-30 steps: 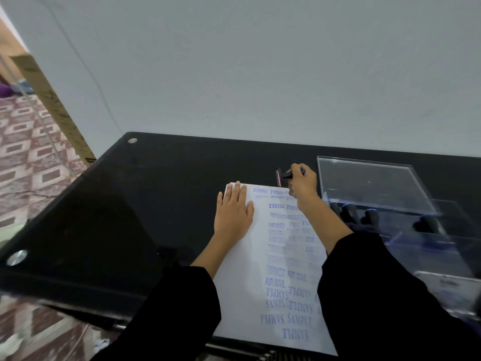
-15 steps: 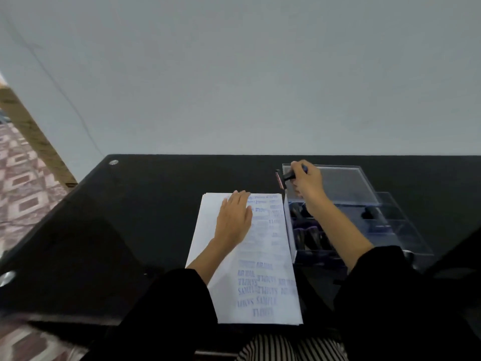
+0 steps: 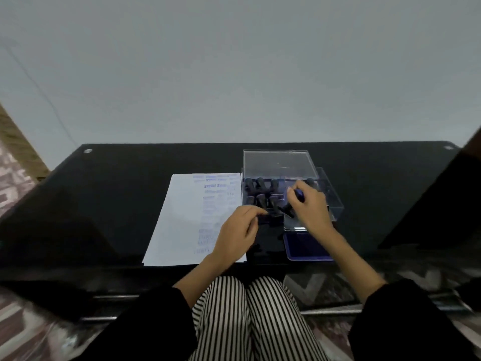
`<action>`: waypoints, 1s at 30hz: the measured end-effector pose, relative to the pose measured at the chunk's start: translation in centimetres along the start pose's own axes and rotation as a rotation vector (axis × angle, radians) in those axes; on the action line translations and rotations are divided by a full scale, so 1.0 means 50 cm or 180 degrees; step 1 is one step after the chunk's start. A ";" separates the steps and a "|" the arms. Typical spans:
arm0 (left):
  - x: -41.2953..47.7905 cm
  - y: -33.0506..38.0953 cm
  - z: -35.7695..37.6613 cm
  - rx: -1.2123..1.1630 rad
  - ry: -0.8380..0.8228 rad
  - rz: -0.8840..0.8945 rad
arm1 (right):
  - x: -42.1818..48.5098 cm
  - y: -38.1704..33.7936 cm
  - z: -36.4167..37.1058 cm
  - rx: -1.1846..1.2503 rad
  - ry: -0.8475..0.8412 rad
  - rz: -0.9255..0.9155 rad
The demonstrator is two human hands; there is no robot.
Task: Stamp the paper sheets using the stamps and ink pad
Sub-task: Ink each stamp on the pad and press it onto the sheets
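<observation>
The left hand [image 3: 238, 230] has come off the paper [image 3: 182, 217], where it lay flat half a second ago, and now sits at the sheet's right edge, just beside the near left corner of the box [image 3: 335, 204]. The right hand [image 3: 309, 207] has drawn back from beyond the paper's far edge, carrying its stamp [image 3: 286, 212] to the box's near half. The left fingers are loosely curled, with thumb and forefinger close together and pointing at a dark shape by the box's near wall. Whether they pinch anything cannot be told. The right hand grips the stamp, its black end sticking out toward the left hand and a blue part showing between the fingers. The two hands are close but not touching. Inside the clear box, on its left side, more dark stamps [image 3: 256, 183] stand in rows. The clear lid [image 3: 278, 162] rises at the box's far side. An open blue ink pad [image 3: 304, 247] lies just on the near side of the box, under the right wrist. The paper lies flat just left of the box, with blurred blue prints down its right half. Everything rests on a black glossy table [image 3: 117, 204]. Black sleeves [image 3: 406, 321] and striped trousers [image 3: 247, 321] fill the view nearer than the box, and a pale wall [image 3: 234, 74] stands beyond it.
</observation>
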State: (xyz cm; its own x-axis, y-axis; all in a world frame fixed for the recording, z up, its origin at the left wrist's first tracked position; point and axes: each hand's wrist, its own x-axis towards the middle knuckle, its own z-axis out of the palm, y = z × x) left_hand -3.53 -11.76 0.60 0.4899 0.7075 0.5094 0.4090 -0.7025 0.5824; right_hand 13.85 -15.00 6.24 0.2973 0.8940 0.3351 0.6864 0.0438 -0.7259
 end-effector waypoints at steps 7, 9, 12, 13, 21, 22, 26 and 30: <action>-0.046 0.030 0.058 0.0479 -0.0565 -0.0035 | -0.079 0.048 -0.019 -0.1267 -0.0339 -0.0298; -0.054 0.028 0.073 0.0675 -0.0745 -0.0127 | -0.090 0.061 -0.021 -0.1558 -0.0416 -0.0311; -0.066 0.021 0.089 0.0983 -0.1021 -0.0197 | -0.104 0.076 -0.020 -0.1705 -0.0455 -0.0397; -0.069 0.018 0.092 0.1070 -0.1096 -0.0237 | -0.108 0.078 -0.018 -0.1712 -0.0432 -0.0434; -0.074 0.013 0.103 0.1522 -0.1376 -0.0273 | -0.122 0.091 0.014 -0.1738 -0.0269 -0.0588; -0.075 0.012 0.103 0.1558 -0.1384 -0.0264 | -0.124 0.094 0.017 -0.1715 -0.0247 -0.0554; -0.075 0.008 0.105 0.1636 -0.1399 -0.0247 | -0.130 0.099 0.029 -0.1478 -0.0041 -0.0495; -0.076 0.007 0.109 0.1665 -0.1365 -0.0240 | -0.131 0.104 0.043 -0.1349 0.0199 -0.0499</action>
State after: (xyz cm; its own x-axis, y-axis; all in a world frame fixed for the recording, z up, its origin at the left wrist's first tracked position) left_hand -1.03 -15.11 -4.59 0.6632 0.7387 0.1205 0.7197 -0.6736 0.1684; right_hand 14.06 -19.67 -1.02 0.1985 0.8620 0.4664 0.9335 -0.0214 -0.3579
